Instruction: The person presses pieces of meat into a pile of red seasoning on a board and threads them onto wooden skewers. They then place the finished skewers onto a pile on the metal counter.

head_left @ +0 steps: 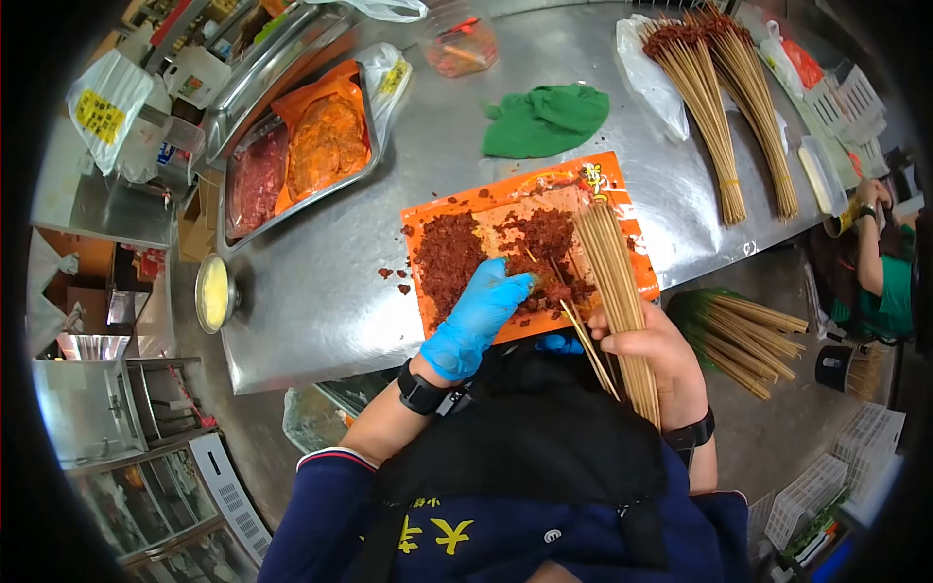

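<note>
My left hand (478,319), in a blue glove, is closed at the fingertips on marinated meat (451,255). The dark red pieces lie in heaps on an orange printed sheet (414,218). My right hand (659,358) is bare and wrapped round a thick bundle of bamboo skewers (618,301). A few separate skewers (589,348) stick out beside the bundle, near the right thumb, their tips pointing at the meat. What exactly sits between the gloved fingers is partly hidden.
On the steel table (321,291) lie a green cloth (547,120), a metal tray (367,155) with meat, and loaded skewers (719,146) at back right. A bowl (216,293) stands left. More skewers (748,335) stand right, near another person's arm (870,243).
</note>
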Demonstrator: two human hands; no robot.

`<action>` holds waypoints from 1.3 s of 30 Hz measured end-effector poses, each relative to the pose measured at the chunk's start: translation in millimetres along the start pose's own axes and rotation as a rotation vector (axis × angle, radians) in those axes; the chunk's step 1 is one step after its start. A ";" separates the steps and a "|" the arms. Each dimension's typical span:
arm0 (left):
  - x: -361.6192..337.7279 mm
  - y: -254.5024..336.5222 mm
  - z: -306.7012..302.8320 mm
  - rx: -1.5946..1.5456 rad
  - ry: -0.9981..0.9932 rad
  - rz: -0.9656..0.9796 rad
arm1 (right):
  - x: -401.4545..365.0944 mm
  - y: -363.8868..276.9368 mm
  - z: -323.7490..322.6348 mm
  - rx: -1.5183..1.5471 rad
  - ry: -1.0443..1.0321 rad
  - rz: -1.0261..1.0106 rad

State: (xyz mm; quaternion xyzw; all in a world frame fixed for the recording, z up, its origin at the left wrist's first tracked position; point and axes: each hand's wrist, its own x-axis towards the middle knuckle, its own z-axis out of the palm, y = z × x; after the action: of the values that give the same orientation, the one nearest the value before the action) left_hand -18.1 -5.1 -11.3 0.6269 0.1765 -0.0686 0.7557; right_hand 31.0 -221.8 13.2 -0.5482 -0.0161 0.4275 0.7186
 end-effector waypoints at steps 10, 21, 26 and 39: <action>16.2 8.2 -6.8 0.202 0.143 0.088 | -11.3 -6.1 -4.8 0.363 -0.083 0.003; 33.3 1.4 -1.4 1.351 0.258 0.261 | -3.7 5.0 -13.7 0.305 -0.026 0.045; 36.7 -5.9 -6.8 1.304 0.198 0.253 | -3.3 7.1 -15.0 0.261 -0.019 0.073; 14.5 22.4 -15.6 -0.370 0.000 0.051 | 1.4 -0.2 5.3 0.085 -0.108 0.151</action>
State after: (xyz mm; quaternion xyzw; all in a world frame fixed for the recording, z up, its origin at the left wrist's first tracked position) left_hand -0.2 16.4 2.0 0.4814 0.1704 -0.0159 0.8596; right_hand 29.4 -216.7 14.9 -0.4929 0.0049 0.5098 0.7051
